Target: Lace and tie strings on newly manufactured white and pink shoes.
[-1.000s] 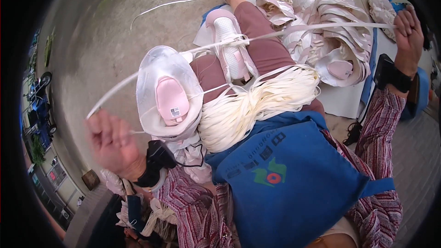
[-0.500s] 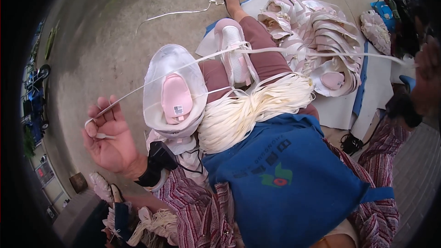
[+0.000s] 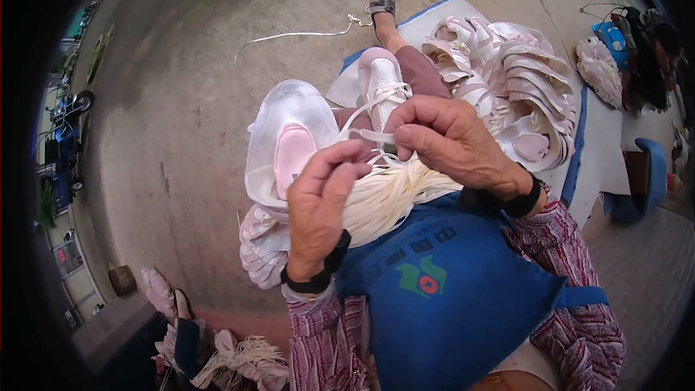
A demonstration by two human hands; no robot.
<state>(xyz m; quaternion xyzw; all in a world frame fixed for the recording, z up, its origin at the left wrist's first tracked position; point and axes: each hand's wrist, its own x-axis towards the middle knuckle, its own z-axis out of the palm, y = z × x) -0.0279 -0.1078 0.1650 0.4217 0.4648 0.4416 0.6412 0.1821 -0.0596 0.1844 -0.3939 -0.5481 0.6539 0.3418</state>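
Flat white woven shoelace (image 3: 373, 136): held as a short strip in the gap between both bare hands, above the near end of the shoe. Ran roughly crosswise, left to right, sloping slightly down toward the right hand (image 3: 463, 145). Gripped at that end between thumb and forefinger. At the other end, met the bent fingers of the left hand (image 3: 318, 199), with thumb and forefinger showing apart; could not tell, for blur, whether pinched there or only touched.

Just beyond the hands, between legs in mauve trousers (image 3: 423, 72): white mesh shoe with a rounded pink toe (image 3: 381, 80). Pointed toe-first away from the body, long axis nearly square to the strip. Lay nearer to the right hand than to the left, with the near end partly hidden. Crossed by loose white lacing (image 3: 392, 93); could not trace whether joined to the strip.

Under the hands, along the far edge of the blue cloth apron (image 3: 463, 304): thick bundle of flat cream laces (image 3: 394, 195). Just beyond the left hand: open white shoe upper with an oval pink insole (image 3: 268, 123). Farther right, inside the blue-edged border of a white sheet (image 3: 347, 87): heap of white-and-pink uppers (image 3: 525, 65).
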